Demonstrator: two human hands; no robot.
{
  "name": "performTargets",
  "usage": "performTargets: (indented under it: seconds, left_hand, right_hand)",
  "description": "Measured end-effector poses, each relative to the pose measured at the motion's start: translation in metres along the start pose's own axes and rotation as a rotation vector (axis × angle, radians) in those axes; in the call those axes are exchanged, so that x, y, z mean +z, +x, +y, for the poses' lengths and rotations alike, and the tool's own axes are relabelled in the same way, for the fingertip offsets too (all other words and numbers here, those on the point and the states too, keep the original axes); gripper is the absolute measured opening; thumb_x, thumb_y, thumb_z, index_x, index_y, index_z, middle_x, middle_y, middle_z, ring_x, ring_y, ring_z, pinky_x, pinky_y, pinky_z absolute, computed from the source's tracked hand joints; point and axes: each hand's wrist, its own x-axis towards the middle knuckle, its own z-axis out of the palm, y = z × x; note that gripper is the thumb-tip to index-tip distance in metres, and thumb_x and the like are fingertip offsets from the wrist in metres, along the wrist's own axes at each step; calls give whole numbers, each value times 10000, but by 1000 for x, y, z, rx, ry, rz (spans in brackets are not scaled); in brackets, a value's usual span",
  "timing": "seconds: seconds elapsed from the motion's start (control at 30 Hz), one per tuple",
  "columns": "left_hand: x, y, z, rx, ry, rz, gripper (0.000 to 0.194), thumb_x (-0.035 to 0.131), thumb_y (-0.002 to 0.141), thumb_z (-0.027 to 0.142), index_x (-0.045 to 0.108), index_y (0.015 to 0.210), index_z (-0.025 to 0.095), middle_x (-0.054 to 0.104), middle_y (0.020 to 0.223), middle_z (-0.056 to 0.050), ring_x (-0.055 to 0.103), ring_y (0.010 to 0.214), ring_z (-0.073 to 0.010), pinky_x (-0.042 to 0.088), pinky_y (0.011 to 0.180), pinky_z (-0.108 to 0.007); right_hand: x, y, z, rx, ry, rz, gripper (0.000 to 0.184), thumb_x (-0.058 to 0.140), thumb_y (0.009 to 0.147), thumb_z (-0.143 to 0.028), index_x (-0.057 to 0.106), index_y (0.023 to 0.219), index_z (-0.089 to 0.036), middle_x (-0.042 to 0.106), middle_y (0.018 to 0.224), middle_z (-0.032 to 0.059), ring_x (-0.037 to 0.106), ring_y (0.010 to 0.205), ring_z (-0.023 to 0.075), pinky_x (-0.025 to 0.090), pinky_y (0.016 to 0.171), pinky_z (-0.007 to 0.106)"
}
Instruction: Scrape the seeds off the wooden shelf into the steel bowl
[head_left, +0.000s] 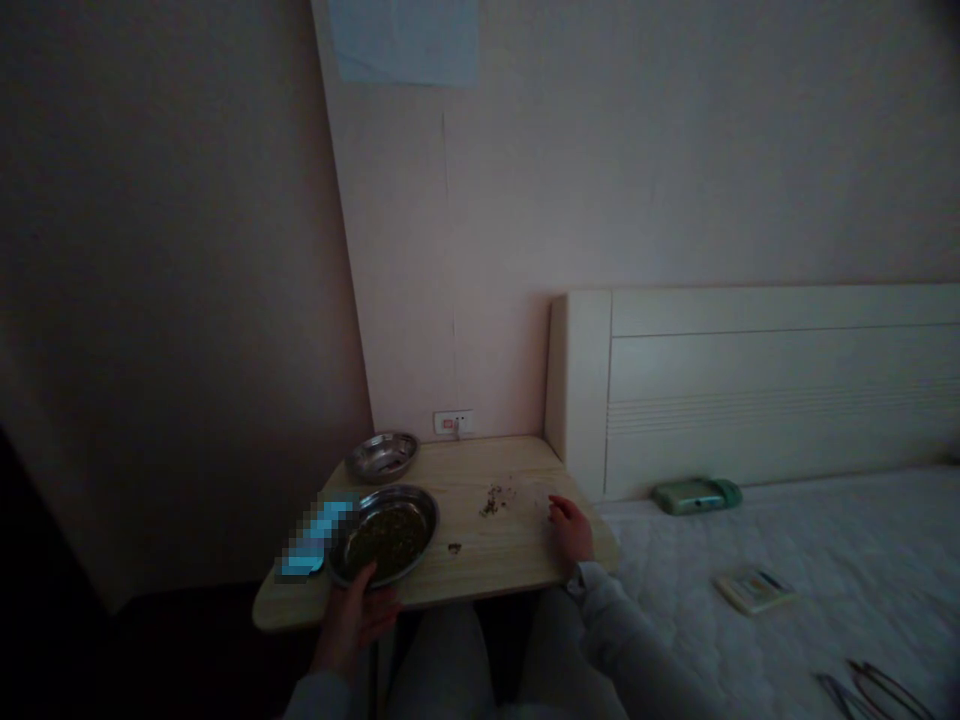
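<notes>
My left hand (356, 612) grips the near rim of a metal bowl (433, 528), its thumb over the edge and its fingers below, by the table's front edge. Small dark green bits (386, 540), too fine to name, cover the bowl's bottom. At the table's right side rests my right hand (571, 530), its fingers curled and pointing left; whether something is between them is too dim to tell. To its left lies a loose scatter of dark bits (493, 500). A smaller dark clump (454, 548) lies nearer the front edge.
A second metal bowl (382, 458) stands at the back left of the small wooden table (465, 575). A pixelated blue patch (315, 540) covers something beside the front bowl. On the bed (675, 600) to the right are a green case (696, 495) and a small flat box (753, 588).
</notes>
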Motion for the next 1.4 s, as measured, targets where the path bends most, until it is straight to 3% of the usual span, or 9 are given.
performTargets:
  seconds: [0.57,0.73,0.93,1.03,1.13,1.2,1.3,1.4]
  left_hand:
    - [-3,1,3,-35,25,-47,511,518,730,398,422,1149,121,619,548,-40,604,482,-189,488,494,-291]
    - [-3,6,2,-68,-25,-50,421,466,774,295,409,1142,99,619,541,-52,611,488,-186,490,510,-287]
    - [-7,2,9,-36,-134,-99,163,518,707,152,484,866,142,625,601,-55,624,535,-165,501,582,-279]
    - [-10,-6,16,-35,-172,-99,94,526,656,94,495,724,151,627,614,-48,611,528,-146,501,592,-279]
    - [-11,-22,26,-101,-117,-142,82,541,650,148,466,627,172,611,538,-37,599,503,-163,492,530,-288]
    - [-10,-37,33,-162,-116,-188,47,540,651,162,495,654,175,618,537,-23,587,492,-159,484,501,-288]
    - [-7,-62,40,-204,-241,-247,65,497,675,181,557,696,163,672,649,-52,621,581,-190,510,591,-369]
    - [-7,-77,38,-212,-255,-230,88,509,660,166,564,594,150,637,537,-34,588,492,-173,491,482,-315]
  right_hand:
    - [-1,-1,-4,9,-68,28,228,470,836,-320,571,960,-158,608,952,43,576,838,136,460,783,352]
    - [-1,-2,-2,-12,-48,73,204,481,793,-250,617,928,-179,650,920,48,593,851,152,451,794,330]
    - [-1,-1,0,-22,-20,85,205,483,756,-242,646,875,-209,671,864,29,617,793,162,460,771,310]
    - [-1,-1,0,-12,-14,59,198,492,812,-293,595,925,-166,635,924,41,592,807,136,460,776,336]
    - [-1,-2,-1,0,-20,36,226,468,836,-325,567,961,-165,597,978,45,571,846,136,467,771,345]
    - [-1,-2,-2,6,-26,28,235,466,838,-321,556,989,-166,579,1012,50,563,870,145,470,770,351]
    - [-2,-2,-1,11,-31,25,251,472,835,-316,541,1022,-164,563,1046,56,556,893,154,472,769,358]
    - [-1,-2,1,10,-27,25,257,472,835,-317,536,1031,-163,562,1045,56,559,881,152,477,757,353]
